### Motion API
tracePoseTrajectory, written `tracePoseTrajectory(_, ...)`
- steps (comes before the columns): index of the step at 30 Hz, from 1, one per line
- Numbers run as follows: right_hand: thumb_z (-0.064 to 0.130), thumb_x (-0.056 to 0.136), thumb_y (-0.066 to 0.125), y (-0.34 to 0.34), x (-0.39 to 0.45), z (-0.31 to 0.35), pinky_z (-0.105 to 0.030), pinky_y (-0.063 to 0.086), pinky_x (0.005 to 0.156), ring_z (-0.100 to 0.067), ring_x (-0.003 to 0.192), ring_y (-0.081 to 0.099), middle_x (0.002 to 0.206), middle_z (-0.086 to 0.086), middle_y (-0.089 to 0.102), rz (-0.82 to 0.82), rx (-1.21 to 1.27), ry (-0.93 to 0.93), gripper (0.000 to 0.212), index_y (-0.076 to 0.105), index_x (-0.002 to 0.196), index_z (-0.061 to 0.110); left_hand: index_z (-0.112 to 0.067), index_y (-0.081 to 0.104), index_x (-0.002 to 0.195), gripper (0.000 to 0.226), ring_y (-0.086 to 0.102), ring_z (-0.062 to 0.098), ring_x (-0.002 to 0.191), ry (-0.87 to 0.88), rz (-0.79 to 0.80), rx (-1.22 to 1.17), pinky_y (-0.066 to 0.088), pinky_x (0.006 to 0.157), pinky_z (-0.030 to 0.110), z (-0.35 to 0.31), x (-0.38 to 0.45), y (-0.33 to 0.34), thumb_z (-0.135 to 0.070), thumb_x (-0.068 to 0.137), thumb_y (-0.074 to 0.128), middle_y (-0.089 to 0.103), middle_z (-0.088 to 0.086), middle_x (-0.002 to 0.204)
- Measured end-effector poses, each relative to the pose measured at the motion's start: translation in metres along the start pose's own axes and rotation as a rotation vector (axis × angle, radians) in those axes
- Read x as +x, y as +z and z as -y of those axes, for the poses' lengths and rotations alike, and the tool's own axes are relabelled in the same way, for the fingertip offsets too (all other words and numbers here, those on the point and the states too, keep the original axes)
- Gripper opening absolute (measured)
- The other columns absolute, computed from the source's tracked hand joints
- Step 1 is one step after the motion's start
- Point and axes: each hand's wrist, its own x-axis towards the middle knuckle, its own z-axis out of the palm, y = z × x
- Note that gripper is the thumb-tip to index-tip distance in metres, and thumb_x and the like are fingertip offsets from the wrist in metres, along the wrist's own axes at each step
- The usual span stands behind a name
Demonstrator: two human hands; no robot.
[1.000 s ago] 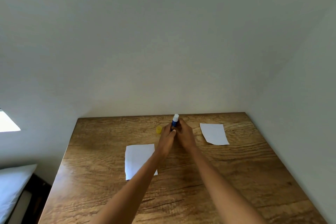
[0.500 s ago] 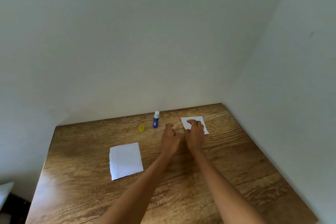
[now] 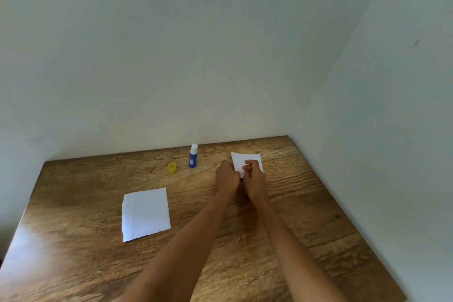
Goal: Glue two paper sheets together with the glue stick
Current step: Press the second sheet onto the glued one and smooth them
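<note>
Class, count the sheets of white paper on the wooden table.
2. One sheet lies flat at the near left; the other sheet is at the far right, under both hands.

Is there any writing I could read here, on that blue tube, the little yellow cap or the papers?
Glue stick: a small pale label patch on the blue body, too small and blurred to read.
Yellow cap: no text visible.
Near paper sheet: blank, no writing visible.
Far paper sheet, under both hands: no writing on the part that shows.
So nothing here can be read.
</note>
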Motion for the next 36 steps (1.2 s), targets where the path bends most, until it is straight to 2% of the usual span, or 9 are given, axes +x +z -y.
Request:
tracePoseTrajectory(5, -0.006, 0.086, 0.042, -0.021, -0.005, 0.021, -0.030, 0.042, 0.097, -0.024, 0.119, 0.051, 0.131, -0.012, 0.054, 0.047, -0.103, -0.295, 0.043, 0.052, 0.126, 0.009, -0.003, 0.062, 0.113, 0.027, 0.060, 0.026, 0.105, 0.215, -0.001, 0.049, 0.044, 0.082, 0.025, 0.005, -0.023, -0.026, -0.004, 0.091, 0.046, 0.065, 0.015, 0.116)
tracePoseTrajectory(10, 0.008, 0.090, 0.052, -0.037, -0.024, 0.055, -0.029, 0.045, 0.085, -0.022, 0.105, 0.059, 0.114, -0.008, 0.067, 0.276, -0.296, -0.431, 0.025, 0.068, 0.110, 0.012, -0.002, 0.067, 0.103, 0.019, 0.061, 0.024, 0.098, 0.411, 0.058, 0.103, 0.047, 0.084, 0.029, 0.018, -0.049, -0.079, -0.007, 0.089, 0.055, 0.068, 0.014, 0.106)
tracePoseTrajectory(14, 0.020, 0.086, 0.061, -0.038, -0.053, 0.080, -0.028, 0.048, 0.078, -0.017, 0.092, 0.064, 0.102, -0.005, 0.072, 0.324, -0.264, -0.363, 0.018, 0.072, 0.098, 0.012, -0.005, 0.071, 0.089, 0.010, 0.055, 0.009, 0.079, 0.335, 0.038, 0.032, 0.038, 0.056, 0.002, 0.028, -0.061, -0.127, -0.006, 0.083, 0.063, 0.068, 0.000, 0.087)
tracePoseTrajectory(16, 0.022, 0.085, 0.062, -0.033, -0.068, 0.089, -0.030, 0.050, 0.074, -0.015, 0.087, 0.064, 0.096, -0.004, 0.073, 0.348, -0.246, -0.321, 0.015, 0.073, 0.093, 0.014, -0.006, 0.072, 0.084, 0.007, 0.055, 0.010, 0.073, 0.311, 0.036, 0.002, 0.039, 0.054, 0.004, 0.032, -0.068, -0.149, -0.010, 0.081, 0.067, 0.063, -0.005, 0.075)
tracePoseTrajectory(18, 0.024, 0.085, 0.061, -0.025, -0.082, 0.100, -0.027, 0.046, 0.064, -0.014, 0.080, 0.062, 0.092, -0.004, 0.072, 0.328, -0.226, -0.277, 0.016, 0.072, 0.090, 0.014, -0.005, 0.072, 0.085, 0.010, 0.058, 0.015, 0.072, 0.293, 0.047, -0.014, 0.046, 0.065, 0.021, 0.039, -0.073, -0.170, -0.012, 0.081, 0.068, 0.065, 0.002, 0.077)
tracePoseTrajectory(20, 0.025, 0.087, 0.060, -0.017, -0.093, 0.109, -0.031, 0.047, 0.067, -0.017, 0.078, 0.062, 0.089, -0.006, 0.070, 0.299, -0.173, -0.218, 0.018, 0.070, 0.088, 0.011, -0.007, 0.071, 0.083, 0.007, 0.058, 0.017, 0.069, 0.255, 0.059, -0.047, 0.047, 0.065, 0.031, 0.051, -0.077, -0.191, -0.012, 0.083, 0.066, 0.065, 0.005, 0.076)
tracePoseTrajectory(24, 0.026, 0.089, 0.057, 0.000, -0.114, 0.122, -0.027, 0.039, 0.062, -0.017, 0.075, 0.056, 0.078, -0.002, 0.063, 0.260, -0.014, -0.089, 0.020, 0.066, 0.080, 0.010, -0.008, 0.071, 0.085, 0.008, 0.055, 0.009, 0.059, 0.203, -0.007, -0.082, 0.046, 0.053, 0.020, 0.081, -0.083, -0.228, -0.013, 0.085, 0.064, 0.065, 0.000, 0.078)
tracePoseTrajectory(31, 0.020, 0.090, 0.058, 0.043, -0.145, 0.126, -0.024, 0.040, 0.060, -0.018, 0.082, 0.055, 0.092, -0.010, 0.063, 0.136, 0.322, 0.145, 0.021, 0.065, 0.096, 0.001, 0.008, 0.064, 0.100, 0.025, 0.062, 0.012, 0.057, 0.047, 0.026, -0.275, 0.054, 0.052, 0.019, 0.110, -0.098, -0.253, -0.011, 0.084, 0.066, 0.065, 0.013, 0.082)
tracePoseTrajectory(36, 0.020, 0.089, 0.060, 0.066, -0.148, 0.120, -0.028, 0.040, 0.073, -0.017, 0.087, 0.054, 0.099, -0.008, 0.064, 0.138, 0.359, 0.243, 0.023, 0.064, 0.105, 0.003, 0.007, 0.063, 0.103, 0.024, 0.061, 0.018, 0.060, -0.033, -0.013, -0.319, 0.053, 0.052, 0.022, 0.128, -0.097, -0.255, -0.002, 0.082, 0.066, 0.066, 0.014, 0.083)
